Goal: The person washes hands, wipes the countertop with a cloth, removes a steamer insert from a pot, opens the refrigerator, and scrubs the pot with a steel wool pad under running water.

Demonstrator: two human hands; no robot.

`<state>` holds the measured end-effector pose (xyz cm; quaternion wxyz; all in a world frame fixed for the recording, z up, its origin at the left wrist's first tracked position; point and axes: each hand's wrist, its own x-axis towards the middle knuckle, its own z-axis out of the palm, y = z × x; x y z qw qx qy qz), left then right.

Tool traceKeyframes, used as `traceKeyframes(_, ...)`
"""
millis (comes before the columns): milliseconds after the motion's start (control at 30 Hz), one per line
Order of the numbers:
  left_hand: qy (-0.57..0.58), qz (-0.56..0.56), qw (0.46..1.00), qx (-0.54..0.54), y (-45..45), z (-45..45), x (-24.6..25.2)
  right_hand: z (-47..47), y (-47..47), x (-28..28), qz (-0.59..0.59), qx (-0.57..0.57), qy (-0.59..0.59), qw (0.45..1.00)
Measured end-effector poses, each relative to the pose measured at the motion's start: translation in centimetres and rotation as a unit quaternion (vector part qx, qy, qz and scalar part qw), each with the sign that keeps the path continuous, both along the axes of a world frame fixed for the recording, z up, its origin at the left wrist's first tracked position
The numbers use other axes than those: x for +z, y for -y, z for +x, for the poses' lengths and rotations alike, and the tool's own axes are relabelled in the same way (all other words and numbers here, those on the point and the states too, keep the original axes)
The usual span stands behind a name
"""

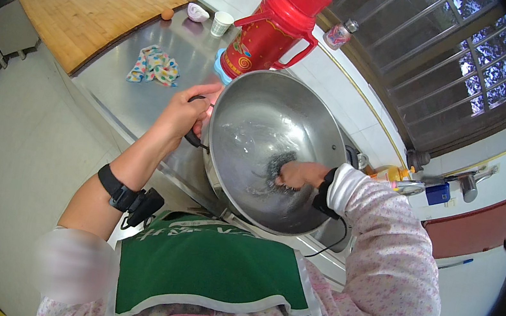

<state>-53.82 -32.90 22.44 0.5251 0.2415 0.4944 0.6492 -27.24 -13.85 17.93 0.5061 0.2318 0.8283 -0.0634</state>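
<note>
A large steel wok is tilted in front of me, some water and suds on its inner surface. My left hand grips its dark loop handle on the left side. Inside the wok my right hand holds a dark scouring pad, probably steel wool, against the metal; its fingers are partly blurred. The wok's second handle shows at the right rim.
Behind the wok stands a red thermos flask. A dotted cloth, paper cup, cut onion, egg and wooden board lie leftward. A yellow bottle and faucet are at the right.
</note>
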Motion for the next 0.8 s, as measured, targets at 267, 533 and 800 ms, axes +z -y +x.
traceKeyframes(267,-0.019,-0.01,1.0,-0.003,0.0,0.0,0.3,-3.2,-5.6,1.3,0.011,-0.178,-0.078,0.981)
traceKeyframes(533,-0.009,-0.009,1.0,0.002,0.1,0.1,0.4,-9.1,-5.3,-0.4,-0.017,-0.232,-0.178,0.956)
traceKeyframes(800,0.006,-0.009,0.999,0.037,-0.2,0.6,0.1,-11.9,0.9,-0.6,-0.075,-0.149,-0.147,0.975)
